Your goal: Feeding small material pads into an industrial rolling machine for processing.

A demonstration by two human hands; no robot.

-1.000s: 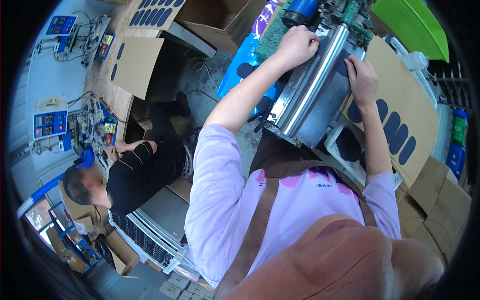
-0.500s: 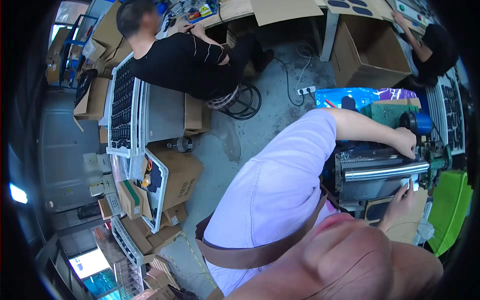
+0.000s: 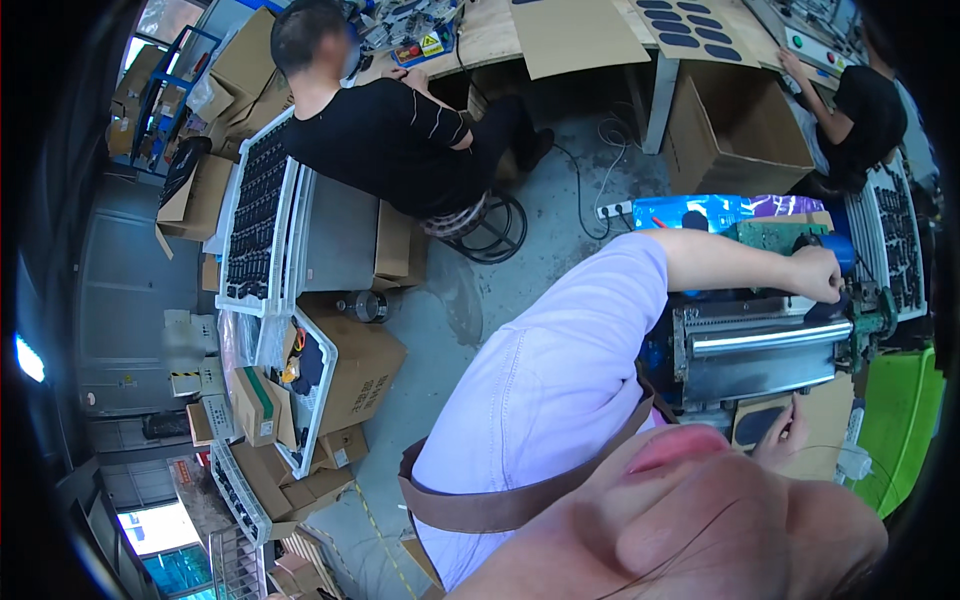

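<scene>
At the right, my left hand [image 3: 818, 276] reaches over a roller machine [image 3: 770, 350] with a shiny metal roller [image 3: 765, 338]. Its fingers are closed on the edge of a dark flat piece [image 3: 828, 304], just above the roller's right end. Below the machine, my right hand [image 3: 782, 438] is partly seen with its fingers apart and nothing visible in them. It lies over a cardboard sheet [image 3: 825, 425], beside a dark rounded pad [image 3: 757, 426].
A blue motor [image 3: 838, 255] and green housing [image 3: 880, 318] flank the machine. A green bin [image 3: 900, 420] stands at the lower right. Behind are an open carton [image 3: 735, 145] and two people, one seated [image 3: 390, 140]. Stacked white trays [image 3: 258, 220] stand left; a power strip [image 3: 615, 210] lies behind.
My left hand has lifted slightly away from the roller, and a dark piece shows beneath it. My right hand has drawn back from the roller; the white piece at its fingers no longer shows.
</scene>
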